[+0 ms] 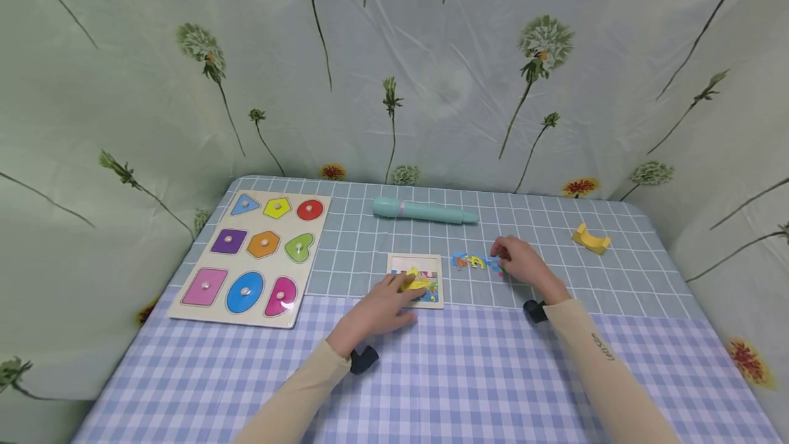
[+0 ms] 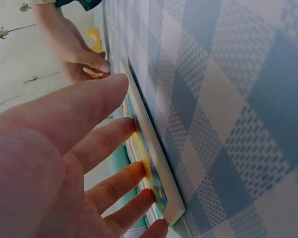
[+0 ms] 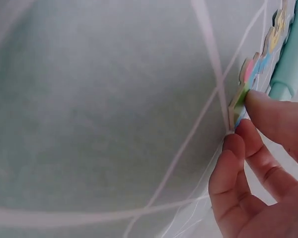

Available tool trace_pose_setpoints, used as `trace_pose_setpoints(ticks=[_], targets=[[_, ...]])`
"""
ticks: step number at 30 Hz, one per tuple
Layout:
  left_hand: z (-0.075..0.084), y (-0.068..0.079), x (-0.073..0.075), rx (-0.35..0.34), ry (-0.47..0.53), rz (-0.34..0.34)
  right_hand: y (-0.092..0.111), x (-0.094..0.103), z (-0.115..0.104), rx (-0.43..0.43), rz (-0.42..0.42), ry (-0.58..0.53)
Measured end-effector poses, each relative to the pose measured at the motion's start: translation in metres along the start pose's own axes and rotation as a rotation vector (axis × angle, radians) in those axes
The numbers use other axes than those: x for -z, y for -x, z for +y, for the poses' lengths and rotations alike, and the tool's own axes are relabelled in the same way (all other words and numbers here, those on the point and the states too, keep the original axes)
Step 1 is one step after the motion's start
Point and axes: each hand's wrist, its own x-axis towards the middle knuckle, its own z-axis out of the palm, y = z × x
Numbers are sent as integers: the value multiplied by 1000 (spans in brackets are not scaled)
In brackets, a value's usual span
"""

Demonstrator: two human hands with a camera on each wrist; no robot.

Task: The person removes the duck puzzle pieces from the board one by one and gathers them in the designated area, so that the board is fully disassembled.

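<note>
My left hand rests on a small wooden jigsaw puzzle board, its fingers spread over the colourful picture pieces. In the left wrist view those fingers lie nearly straight, with the tips on the puzzle inside the pale rim. My right hand is at the right end of a short row of loose puzzle pieces. Seen from the right wrist, its thumb and index finger pinch the edge of a green puzzle piece, low over the tablecloth. Its other fingers curl below.
A peg board with several coloured knobbed shapes lies to the left. Behind the jigsaw is a teal marker-shaped tube. A yellow curved block sits far right. A floral curtain closes off the table's back.
</note>
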Motion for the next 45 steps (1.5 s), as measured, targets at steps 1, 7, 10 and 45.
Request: trace_pose_setpoints(ticks=[1, 7, 10, 45], targets=[[0, 0, 0, 3, 2, -1, 0, 0, 0, 0, 3, 2], [2, 0, -1, 22, 0, 7, -1, -8, -16, 41, 56, -108], [3, 1, -1, 29, -7, 10, -3, -19, -36, 116, 30, -229], [8, 0, 1, 18, -140, -8, 9, -23, -50, 21, -45, -422]])
